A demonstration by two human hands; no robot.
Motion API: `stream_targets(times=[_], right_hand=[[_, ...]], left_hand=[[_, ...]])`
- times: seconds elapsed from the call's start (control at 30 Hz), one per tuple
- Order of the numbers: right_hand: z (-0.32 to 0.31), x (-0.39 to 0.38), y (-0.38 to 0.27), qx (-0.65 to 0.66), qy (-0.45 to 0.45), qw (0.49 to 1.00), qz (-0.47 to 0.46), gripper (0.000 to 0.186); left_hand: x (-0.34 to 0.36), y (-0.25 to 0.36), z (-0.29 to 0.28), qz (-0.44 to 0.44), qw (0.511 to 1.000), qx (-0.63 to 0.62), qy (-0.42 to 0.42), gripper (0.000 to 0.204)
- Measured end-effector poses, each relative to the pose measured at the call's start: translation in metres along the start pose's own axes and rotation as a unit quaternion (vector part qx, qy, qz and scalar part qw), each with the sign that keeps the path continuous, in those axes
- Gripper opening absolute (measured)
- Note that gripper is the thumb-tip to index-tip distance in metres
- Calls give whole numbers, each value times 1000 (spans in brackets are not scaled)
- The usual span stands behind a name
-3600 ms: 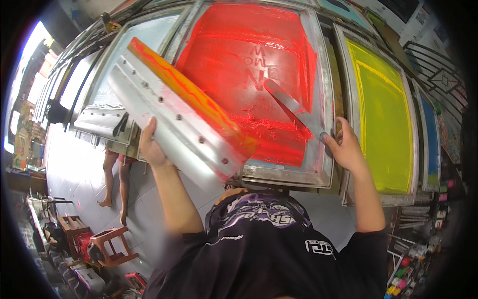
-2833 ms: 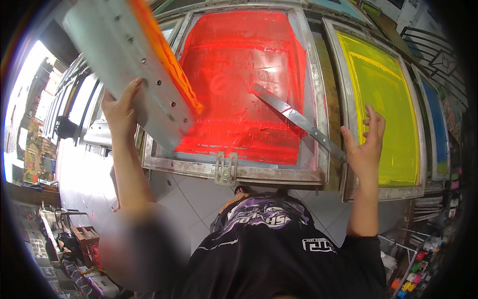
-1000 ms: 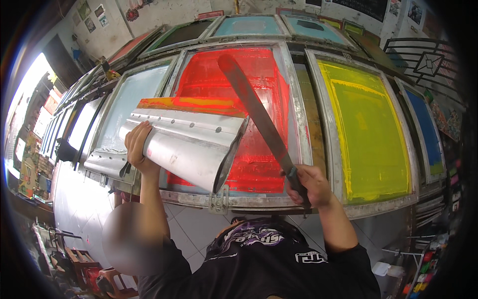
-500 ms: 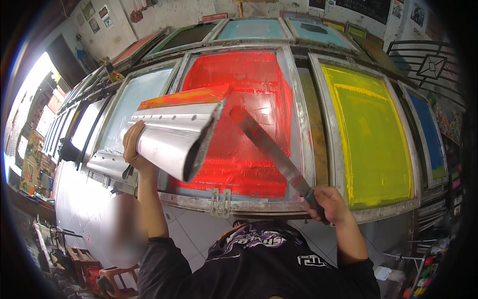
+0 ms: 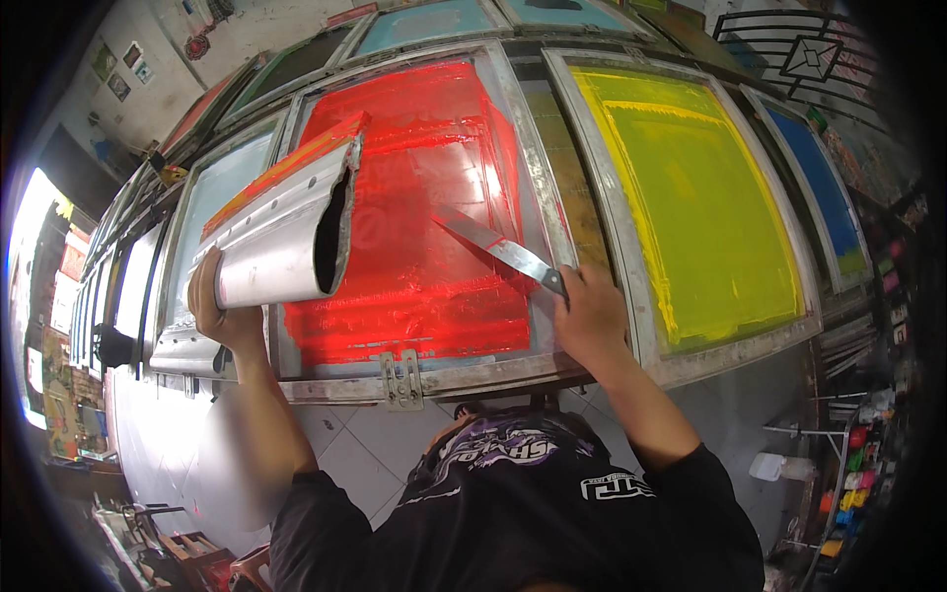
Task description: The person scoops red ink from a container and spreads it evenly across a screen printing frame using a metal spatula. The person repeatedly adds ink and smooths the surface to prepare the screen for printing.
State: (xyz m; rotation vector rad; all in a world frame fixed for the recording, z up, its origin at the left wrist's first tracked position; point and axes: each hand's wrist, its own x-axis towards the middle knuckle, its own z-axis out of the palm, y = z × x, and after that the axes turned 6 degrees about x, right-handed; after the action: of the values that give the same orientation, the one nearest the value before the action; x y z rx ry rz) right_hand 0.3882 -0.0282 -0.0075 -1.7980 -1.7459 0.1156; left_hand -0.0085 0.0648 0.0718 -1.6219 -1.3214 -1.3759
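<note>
My left hand [image 5: 219, 314] is wrapped round the near left end of a wide aluminium squeegee [image 5: 281, 242]. Its blade edge [image 5: 286, 178], smeared orange and red, points up and away from me. The squeegee is tilted in the air over the left part of a printing screen [image 5: 414, 168] coated with wet red ink. In my right hand [image 5: 594, 321] is the dark handle of an ink spatula [image 5: 508, 255]. The spatula's long metal blade lies low over the red ink, its tip smeared red; whether it touches the mesh I cannot tell.
Right of the red screen stands a yellow-inked screen [image 5: 705, 217], then a blue one [image 5: 824, 197]. A pale screen [image 5: 222, 183] is at the left, with another squeegee [image 5: 187, 353] near its front edge. A metal hinge [image 5: 401, 380] sits on the front rail.
My right hand has moved forward and up, and the spatula has swung flatter over the red ink. The squeegee has turned more steeply in my left hand. The whole view has shifted.
</note>
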Motion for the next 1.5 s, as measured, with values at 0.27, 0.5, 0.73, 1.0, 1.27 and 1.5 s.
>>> stream_targets(times=[0.27,0.5,0.73,1.0,1.27,1.5], right_hand=[[-3,-7,-29,-35,158,987,-25,42],[-17,-77,-80,512,113,843,120,21],[-73,-191,-91,657,-25,741,134,44],[-173,-408,-70,596,135,783,116,59],[-228,-651,-41,501,416,646,396,49],[-255,-794,42,514,466,535,481,51]], left_hand=[[-3,-6,-3,127,991,40,-17,31],[29,-47,10,286,957,-53,6,47],[37,97,-14,343,936,-40,70,31],[-26,385,-134,354,818,-447,70,36],[-215,663,-317,152,522,-817,-189,24],[-346,839,-476,-176,146,-742,-630,29]])
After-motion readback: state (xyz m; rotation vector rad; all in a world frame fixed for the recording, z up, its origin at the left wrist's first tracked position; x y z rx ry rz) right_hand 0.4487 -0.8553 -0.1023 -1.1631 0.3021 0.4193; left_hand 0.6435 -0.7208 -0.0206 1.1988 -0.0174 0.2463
